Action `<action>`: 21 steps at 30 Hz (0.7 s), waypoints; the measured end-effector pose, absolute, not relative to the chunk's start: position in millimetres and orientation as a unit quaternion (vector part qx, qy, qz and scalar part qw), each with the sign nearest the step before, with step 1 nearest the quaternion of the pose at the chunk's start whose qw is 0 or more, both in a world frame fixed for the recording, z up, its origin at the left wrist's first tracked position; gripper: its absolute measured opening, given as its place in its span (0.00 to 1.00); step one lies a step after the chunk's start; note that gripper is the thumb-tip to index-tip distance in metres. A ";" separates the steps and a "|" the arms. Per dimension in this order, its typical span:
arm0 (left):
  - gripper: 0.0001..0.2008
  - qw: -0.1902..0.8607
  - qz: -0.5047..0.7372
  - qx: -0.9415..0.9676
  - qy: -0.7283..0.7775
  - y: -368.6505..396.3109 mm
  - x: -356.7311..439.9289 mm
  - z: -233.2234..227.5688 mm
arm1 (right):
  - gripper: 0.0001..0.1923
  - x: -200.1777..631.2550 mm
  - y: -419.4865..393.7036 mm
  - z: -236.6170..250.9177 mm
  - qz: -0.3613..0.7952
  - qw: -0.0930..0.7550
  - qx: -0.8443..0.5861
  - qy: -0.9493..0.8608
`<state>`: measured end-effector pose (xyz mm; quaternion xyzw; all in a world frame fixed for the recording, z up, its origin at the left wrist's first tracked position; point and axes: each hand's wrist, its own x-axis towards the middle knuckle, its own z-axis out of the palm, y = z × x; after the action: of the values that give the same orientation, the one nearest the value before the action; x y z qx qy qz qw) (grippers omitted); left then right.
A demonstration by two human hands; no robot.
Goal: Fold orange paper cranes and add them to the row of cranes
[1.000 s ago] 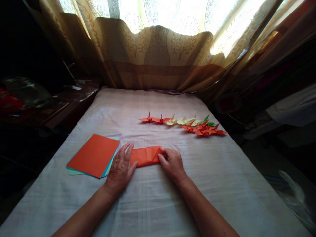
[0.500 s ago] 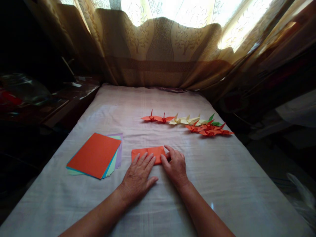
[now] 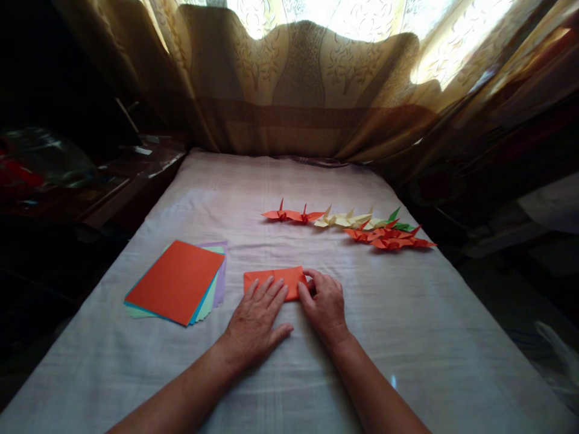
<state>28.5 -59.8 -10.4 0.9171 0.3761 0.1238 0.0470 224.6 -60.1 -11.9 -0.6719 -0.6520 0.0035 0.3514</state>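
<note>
An orange sheet of paper [image 3: 275,278], folded into a flat rectangle, lies on the white cloth-covered table [image 3: 280,386]. My left hand [image 3: 254,325] rests flat on its near edge, fingers spread over the paper. At the sheet's right end my right hand [image 3: 324,306] presses down with its fingertips. A stack of coloured paper squares [image 3: 178,281] with an orange sheet on top lies to the left of my left hand.
Several folded paper cranes [image 3: 357,224], orange, pale yellow and green, lie in a row beyond the hands at the right. A patterned curtain [image 3: 298,84] hangs behind the table's far end. A dark cluttered side table [image 3: 90,181] stands at the left.
My left hand has slid from the paper's left end onto its near edge. The paper now lies flatter and narrower. The right hand stayed at the right end.
</note>
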 end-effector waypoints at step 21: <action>0.31 0.016 0.127 0.915 0.382 -58.0 31.5 -11.8 | 0.13 220.9 -92.6 -2.0 -0.062 0.295 -0.536 -0.789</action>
<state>31.5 -58.0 -11.8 0.9152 0.3823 0.1268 0.0157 220.9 -92.6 -2.0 -0.5363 -0.7885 -0.0623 0.2946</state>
